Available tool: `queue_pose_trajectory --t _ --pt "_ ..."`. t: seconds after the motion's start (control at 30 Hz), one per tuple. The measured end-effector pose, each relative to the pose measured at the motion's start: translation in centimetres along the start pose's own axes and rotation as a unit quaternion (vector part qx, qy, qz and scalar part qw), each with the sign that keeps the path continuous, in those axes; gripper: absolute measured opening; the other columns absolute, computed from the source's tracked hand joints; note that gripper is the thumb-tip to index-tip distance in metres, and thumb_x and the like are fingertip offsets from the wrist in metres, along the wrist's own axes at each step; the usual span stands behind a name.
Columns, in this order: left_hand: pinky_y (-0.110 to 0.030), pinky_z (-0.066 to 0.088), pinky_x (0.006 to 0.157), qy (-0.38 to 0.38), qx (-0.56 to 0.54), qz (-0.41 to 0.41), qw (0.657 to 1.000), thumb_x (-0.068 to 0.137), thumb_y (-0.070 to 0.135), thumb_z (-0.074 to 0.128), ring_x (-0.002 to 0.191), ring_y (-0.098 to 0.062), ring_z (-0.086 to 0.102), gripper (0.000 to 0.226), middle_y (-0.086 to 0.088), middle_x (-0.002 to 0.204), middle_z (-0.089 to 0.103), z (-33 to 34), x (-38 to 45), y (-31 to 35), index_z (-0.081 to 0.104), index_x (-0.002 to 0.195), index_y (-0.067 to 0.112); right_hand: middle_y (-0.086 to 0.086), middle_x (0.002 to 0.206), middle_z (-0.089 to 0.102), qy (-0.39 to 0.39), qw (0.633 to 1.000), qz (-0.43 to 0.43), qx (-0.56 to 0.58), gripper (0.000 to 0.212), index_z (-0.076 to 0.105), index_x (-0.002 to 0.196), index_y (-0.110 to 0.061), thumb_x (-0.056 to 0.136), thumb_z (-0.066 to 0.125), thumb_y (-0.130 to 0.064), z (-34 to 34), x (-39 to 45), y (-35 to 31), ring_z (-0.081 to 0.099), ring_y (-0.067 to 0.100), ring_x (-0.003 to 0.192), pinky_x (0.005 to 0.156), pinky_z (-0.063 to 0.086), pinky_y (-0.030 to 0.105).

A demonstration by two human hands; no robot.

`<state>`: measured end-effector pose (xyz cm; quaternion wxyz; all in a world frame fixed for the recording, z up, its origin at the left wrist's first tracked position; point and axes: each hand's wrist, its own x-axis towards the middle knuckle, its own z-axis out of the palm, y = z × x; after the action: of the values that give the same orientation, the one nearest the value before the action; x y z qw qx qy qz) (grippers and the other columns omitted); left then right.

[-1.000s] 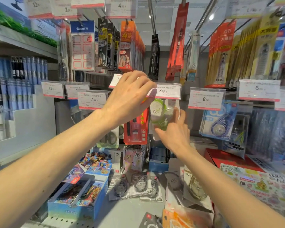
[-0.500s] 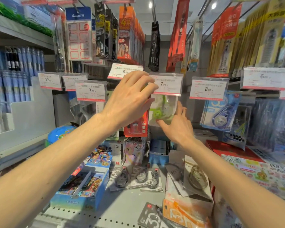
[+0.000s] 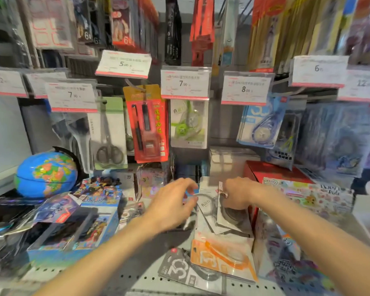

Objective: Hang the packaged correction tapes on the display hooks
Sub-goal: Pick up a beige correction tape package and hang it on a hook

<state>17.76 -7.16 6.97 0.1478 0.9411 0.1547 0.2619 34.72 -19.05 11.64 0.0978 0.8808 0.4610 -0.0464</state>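
A green packaged correction tape [image 3: 188, 124] hangs on the hook under the 7.90 price tag [image 3: 185, 83]. Low on the shelf, several grey packaged correction tapes [image 3: 209, 212] lean in a pile. My right hand [image 3: 238, 195] is curled over the top edge of one of these packs [image 3: 231, 216] and pinches it. Just left of the pile is my left hand [image 3: 173, 204], fingers loosely curled and holding nothing; motion blur hides whether it touches a pack.
Blue correction tapes [image 3: 263, 124] hang under the 8.00 tag, and a red pen pack [image 3: 147, 124] and scissors [image 3: 109, 135] hang to the left. An orange pack [image 3: 222, 257] and a black pack [image 3: 179, 270] lie at the shelf front. A globe [image 3: 45, 174] and boxes [image 3: 90, 221] crowd the left.
Both hands left the green pack hanging on its hook and dropped to the pile on the shelf. The view tilted downward, and my right hand took hold of a grey pack.
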Motion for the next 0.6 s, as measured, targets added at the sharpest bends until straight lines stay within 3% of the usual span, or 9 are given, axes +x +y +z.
queue_pose_trajectory --t 0.07,0.17,0.3,0.4,0.47,0.53,0.6 --pt "-0.029 0.051 0.084 -0.069 -0.073 -0.073 0.992 0.099 0.030 0.053 0.085 -0.007 0.063 0.025 0.012 0.109 0.068 3.0 0.1 0.0 0.061 0.122 0.024 0.015 0.141 0.052 -0.026 1.000 0.014 0.008 0.045 0.048 0.135 -0.007 0.099 0.050 -0.032 0.8 0.2 0.2 0.049 0.034 0.128 0.101 0.038 0.036" --pt "-0.031 0.055 0.088 -0.112 -0.173 -0.149 0.967 0.096 0.028 0.058 0.084 -0.010 0.069 0.020 0.011 0.098 0.072 6.2 0.1 -0.2 0.065 0.114 0.023 0.013 0.138 0.055 -0.049 0.998 0.026 0.037 0.053 0.047 0.136 -0.007 0.096 0.055 -0.041 1.5 0.5 0.8 0.055 0.032 0.122 0.095 0.044 0.033" --pt "-0.021 0.049 0.084 -0.103 -0.223 -0.177 0.953 0.096 0.023 0.061 0.092 -0.008 0.063 0.012 0.019 0.089 0.065 7.6 0.8 -0.1 0.070 0.104 0.023 0.010 0.125 0.065 -0.052 0.996 0.023 0.069 0.052 0.055 0.125 -0.008 0.088 0.064 -0.044 1.9 1.0 1.0 0.063 0.030 0.110 0.093 0.052 0.038" --pt "-0.012 0.045 0.077 -0.113 -0.253 -0.179 0.944 0.099 0.019 0.056 0.092 -0.006 0.063 0.017 0.013 0.094 0.069 7.3 1.0 0.4 0.072 0.106 0.021 0.008 0.122 0.065 -0.054 0.995 0.017 0.077 0.059 0.050 0.128 -0.009 0.086 0.067 -0.046 2.3 1.1 0.9 0.063 0.027 0.109 0.092 0.053 0.036" --pt "-0.016 0.050 0.076 -0.114 -0.278 -0.191 0.935 0.100 0.017 0.054 0.086 -0.010 0.064 0.017 0.003 0.097 0.072 7.0 0.9 0.5 0.070 0.106 0.019 0.007 0.123 0.062 -0.031 0.995 0.016 0.095 0.067 0.045 0.133 -0.011 0.083 0.070 -0.048 2.7 1.0 1.1 0.060 0.026 0.109 0.091 0.052 0.035" --pt "-0.033 0.055 0.072 -0.100 -0.333 -0.214 0.913 0.101 0.014 0.053 0.078 -0.018 0.063 0.016 -0.006 0.094 0.072 6.8 1.0 0.4 0.067 0.108 0.014 0.005 0.122 0.057 0.007 0.993 0.007 0.121 0.073 0.044 0.134 -0.015 0.077 0.074 -0.050 3.1 0.9 1.2 0.058 0.025 0.108 0.090 0.051 0.035" --pt "-0.029 0.053 0.059 -0.082 -0.380 -0.232 0.891 0.103 0.013 0.052 0.071 -0.020 0.062 0.016 -0.009 0.092 0.069 5.9 1.2 0.2 0.061 0.116 0.010 0.003 0.125 0.049 0.044 0.988 -0.013 0.150 0.083 0.038 0.139 -0.019 0.071 0.076 -0.049 3.2 0.5 1.0 0.055 0.025 0.112 0.096 0.049 0.036"
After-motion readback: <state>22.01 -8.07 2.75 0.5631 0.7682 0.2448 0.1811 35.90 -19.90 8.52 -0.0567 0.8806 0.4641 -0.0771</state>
